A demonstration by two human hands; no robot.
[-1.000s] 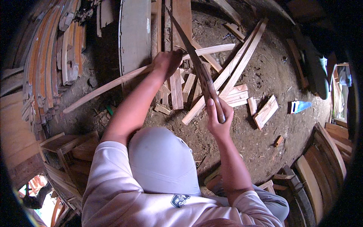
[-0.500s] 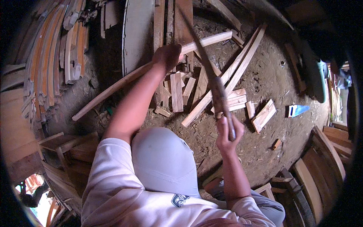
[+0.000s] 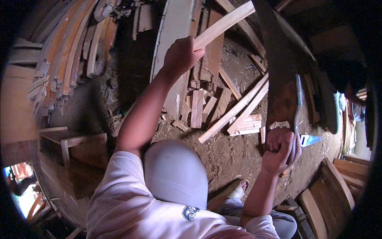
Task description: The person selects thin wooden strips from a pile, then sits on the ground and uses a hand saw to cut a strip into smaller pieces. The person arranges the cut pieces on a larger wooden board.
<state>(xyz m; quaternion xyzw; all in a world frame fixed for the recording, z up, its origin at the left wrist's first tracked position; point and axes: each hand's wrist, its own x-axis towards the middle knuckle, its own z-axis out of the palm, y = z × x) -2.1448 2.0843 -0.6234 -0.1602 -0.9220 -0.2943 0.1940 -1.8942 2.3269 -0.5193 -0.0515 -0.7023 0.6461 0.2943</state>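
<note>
My left hand (image 3: 181,55) is closed around a pale wooden strip (image 3: 227,26), lifted above the boards with its sawn end pointing to the far right. My right hand (image 3: 280,149) grips the handle of a large handsaw (image 3: 281,75). The dark, rusty blade stands away from me with its broad side showing and its teeth along the left edge. Blade and strip appear apart. Below the strip lie short cut wood blocks (image 3: 197,109) and two long pale strips (image 3: 238,105) on the dirt floor.
Long boards (image 3: 169,59) lie ahead of me, beside a stack of timber (image 3: 67,51) at the far left. A flat blue-and-white object (image 3: 310,140) lies right of my right hand. A wooden frame (image 3: 83,139) stands at left; curved planks (image 3: 336,183) are at lower right.
The strip has come up off its low slant, raised by my left hand. My right hand has moved right with the saw, whose blade has turned from edge-on to broadside.
</note>
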